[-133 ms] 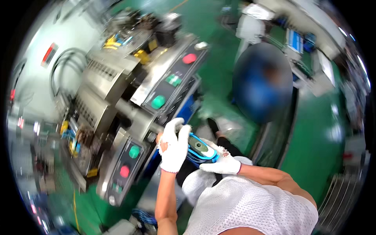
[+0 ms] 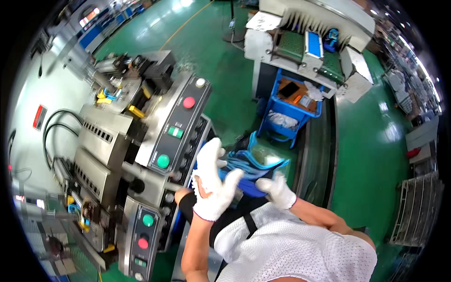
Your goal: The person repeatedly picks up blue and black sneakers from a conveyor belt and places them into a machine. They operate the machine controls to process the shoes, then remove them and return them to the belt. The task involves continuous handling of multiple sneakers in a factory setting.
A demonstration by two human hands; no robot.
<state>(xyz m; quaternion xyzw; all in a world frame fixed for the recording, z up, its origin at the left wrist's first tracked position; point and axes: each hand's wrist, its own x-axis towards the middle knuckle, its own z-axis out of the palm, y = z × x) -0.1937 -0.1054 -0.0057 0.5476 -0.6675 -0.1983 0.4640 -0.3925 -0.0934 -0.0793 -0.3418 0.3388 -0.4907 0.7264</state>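
Note:
My left hand (image 2: 211,181), in a white knit glove, is raised beside the machine's control panels. Its fingers and thumb are apart and seem to hold nothing. To its right is a limp blue piece with light-blue edging and cords (image 2: 249,162), perhaps a shoe upper. A darker blue flap (image 2: 251,188) hangs at its near side. My right hand (image 2: 278,191), also gloved, closes its thumb and fingers on that flap. The left fingertips overlap the piece's left side; whether they touch it I cannot tell.
On the left stands a metal machine (image 2: 103,127) with a control panel (image 2: 176,127) and a second panel (image 2: 141,237), bearing green and red buttons. A blue cart (image 2: 270,115) holds a phone and cloths. Behind it is a conveyor machine (image 2: 268,47). A wire rack (image 2: 416,211) stands right.
The view has swung, so the machine sits further left and the cart shows. The blue piece has turned and opened out between my hands. My right hand has changed from flat to pinching.

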